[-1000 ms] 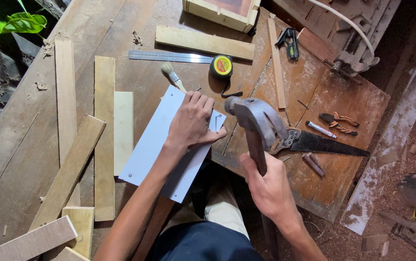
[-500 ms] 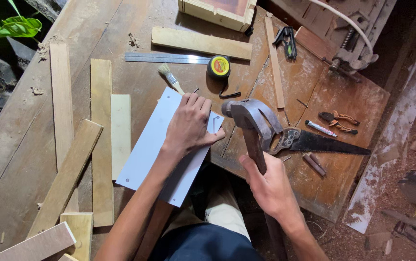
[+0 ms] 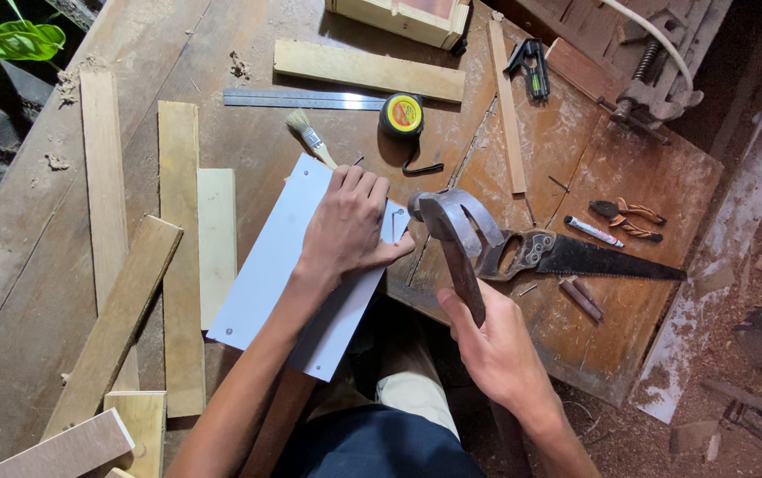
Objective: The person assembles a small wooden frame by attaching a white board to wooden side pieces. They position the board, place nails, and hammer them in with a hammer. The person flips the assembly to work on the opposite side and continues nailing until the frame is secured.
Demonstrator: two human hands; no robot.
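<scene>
A pale blue-white rectangular panel [image 3: 270,265] lies on the wooden workbench [image 3: 248,133]. My left hand [image 3: 348,226] presses flat on its upper right end, fingers pinched near that corner; whether a nail is between them I cannot tell. My right hand [image 3: 491,341] grips the wooden handle of a claw hammer [image 3: 450,221], whose metal head hovers right beside the left hand's fingertips at the panel's corner.
A hand saw [image 3: 576,257] lies right of the hammer. A tape measure [image 3: 401,115], steel ruler [image 3: 305,99], paintbrush [image 3: 310,137], pliers [image 3: 629,215] and marker [image 3: 593,232] sit on the bench. Several wood slats [image 3: 177,239] lie at left, a wooden box [image 3: 403,18] at top.
The hammer head has come down and left toward the panel's corner by my left fingertips. My left hand has stayed pressed on the panel.
</scene>
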